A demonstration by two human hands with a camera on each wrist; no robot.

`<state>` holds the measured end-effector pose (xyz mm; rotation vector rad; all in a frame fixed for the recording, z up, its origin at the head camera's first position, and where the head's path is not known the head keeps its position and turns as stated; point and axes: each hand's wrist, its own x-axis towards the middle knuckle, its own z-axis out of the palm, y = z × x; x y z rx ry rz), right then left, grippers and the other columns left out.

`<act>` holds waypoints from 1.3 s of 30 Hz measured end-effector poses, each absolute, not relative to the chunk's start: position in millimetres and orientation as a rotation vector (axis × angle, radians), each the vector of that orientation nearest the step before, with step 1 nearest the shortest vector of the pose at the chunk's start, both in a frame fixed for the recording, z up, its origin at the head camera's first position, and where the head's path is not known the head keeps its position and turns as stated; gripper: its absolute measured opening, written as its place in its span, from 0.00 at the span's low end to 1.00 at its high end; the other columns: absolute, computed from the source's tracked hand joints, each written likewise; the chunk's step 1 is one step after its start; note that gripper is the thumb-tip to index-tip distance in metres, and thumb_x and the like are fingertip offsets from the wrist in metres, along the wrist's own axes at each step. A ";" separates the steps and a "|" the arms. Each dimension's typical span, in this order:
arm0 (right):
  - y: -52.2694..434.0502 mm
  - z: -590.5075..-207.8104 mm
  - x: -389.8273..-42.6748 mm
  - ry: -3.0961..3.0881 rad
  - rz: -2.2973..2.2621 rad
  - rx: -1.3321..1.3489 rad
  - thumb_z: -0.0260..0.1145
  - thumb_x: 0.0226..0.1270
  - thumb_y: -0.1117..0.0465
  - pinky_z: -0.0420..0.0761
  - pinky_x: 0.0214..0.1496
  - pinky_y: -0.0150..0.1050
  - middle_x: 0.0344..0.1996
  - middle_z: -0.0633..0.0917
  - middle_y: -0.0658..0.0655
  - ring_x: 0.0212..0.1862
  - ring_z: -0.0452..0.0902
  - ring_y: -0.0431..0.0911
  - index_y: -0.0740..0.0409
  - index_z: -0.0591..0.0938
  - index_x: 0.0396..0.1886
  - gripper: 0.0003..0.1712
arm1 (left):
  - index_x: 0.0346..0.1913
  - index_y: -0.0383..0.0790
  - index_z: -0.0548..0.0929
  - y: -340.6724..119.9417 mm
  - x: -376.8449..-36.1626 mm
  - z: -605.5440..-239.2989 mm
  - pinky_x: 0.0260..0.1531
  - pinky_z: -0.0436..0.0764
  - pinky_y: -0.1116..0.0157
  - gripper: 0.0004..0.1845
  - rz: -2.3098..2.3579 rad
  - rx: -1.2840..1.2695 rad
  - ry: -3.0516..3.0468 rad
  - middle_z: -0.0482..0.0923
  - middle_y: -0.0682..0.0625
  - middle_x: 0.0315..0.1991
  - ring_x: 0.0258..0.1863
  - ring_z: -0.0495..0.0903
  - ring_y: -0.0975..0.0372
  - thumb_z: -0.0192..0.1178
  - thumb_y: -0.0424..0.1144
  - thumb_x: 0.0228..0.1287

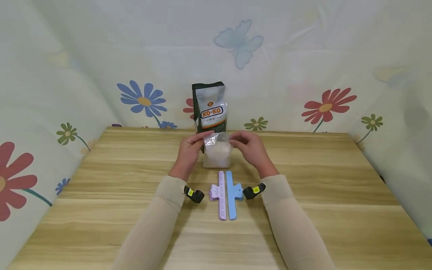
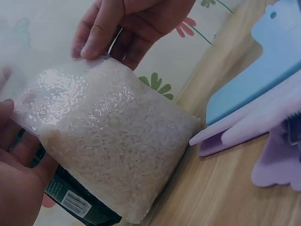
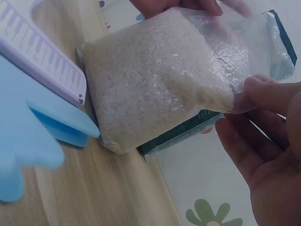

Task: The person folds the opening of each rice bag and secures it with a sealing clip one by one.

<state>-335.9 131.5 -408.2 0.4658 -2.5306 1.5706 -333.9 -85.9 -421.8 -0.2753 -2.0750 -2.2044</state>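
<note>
A clear plastic bag of white rice stands upright on the wooden table. My left hand pinches the upper left edge of its film between thumb and fingers. At the upper right edge, my right hand pinches the film, its thumb pressed on the plastic. Loose film above the rice stretches between both hands. Right behind stands a dark green and silver KO-KO bag, its lower part hidden by the rice bag. A purple bag clip and a blue bag clip lie side by side in front.
The wooden table runs back to a white cloth backdrop printed with flowers and a butterfly. A small black camera sits at the left wrist, another black camera at the right wrist, both beside the clips.
</note>
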 end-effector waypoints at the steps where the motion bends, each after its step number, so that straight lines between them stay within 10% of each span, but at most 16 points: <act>1: 131.5 -407.4 -336.1 -2.527 1.575 0.469 0.66 0.67 0.59 0.83 0.47 0.43 0.42 0.87 0.56 0.43 0.83 0.48 0.56 0.84 0.45 0.10 | 0.51 0.42 0.85 -86.3 -333.8 -421.0 0.60 0.74 0.64 0.13 -2.208 -0.281 -2.073 0.82 0.51 0.55 0.58 0.77 0.63 0.54 0.33 0.71; 7: 130.3 -406.9 -334.8 -2.537 1.601 0.443 0.66 0.67 0.59 0.83 0.47 0.43 0.42 0.86 0.56 0.43 0.83 0.48 0.55 0.84 0.45 0.10 | 0.54 0.37 0.83 -90.2 -329.3 -419.8 0.65 0.69 0.60 0.18 -2.234 -0.373 -2.064 0.79 0.48 0.59 0.61 0.73 0.61 0.45 0.33 0.72; 23: 128.6 -414.1 -332.3 -2.528 1.511 0.452 0.68 0.64 0.57 0.82 0.47 0.43 0.41 0.87 0.55 0.43 0.83 0.48 0.54 0.84 0.44 0.10 | 0.63 0.39 0.74 -89.6 -326.2 -423.8 0.55 0.77 0.66 0.23 -2.141 -0.452 -2.165 0.77 0.41 0.60 0.58 0.77 0.58 0.60 0.32 0.66; 30: 129.9 -408.4 -331.7 -2.549 1.485 0.499 0.69 0.64 0.58 0.81 0.46 0.43 0.41 0.86 0.55 0.42 0.81 0.48 0.55 0.84 0.44 0.10 | 0.53 0.41 0.82 -88.3 -329.5 -425.0 0.41 0.78 0.71 0.14 -2.096 -0.320 -2.201 0.84 0.46 0.48 0.41 0.79 0.65 0.60 0.40 0.68; 39: 131.4 -409.7 -333.2 -2.522 1.578 0.518 0.70 0.62 0.59 0.80 0.44 0.41 0.39 0.86 0.55 0.40 0.80 0.48 0.53 0.84 0.42 0.10 | 0.52 0.38 0.84 -89.3 -329.5 -424.2 0.45 0.78 0.70 0.13 -2.113 -0.270 -2.157 0.83 0.43 0.51 0.46 0.79 0.63 0.61 0.37 0.67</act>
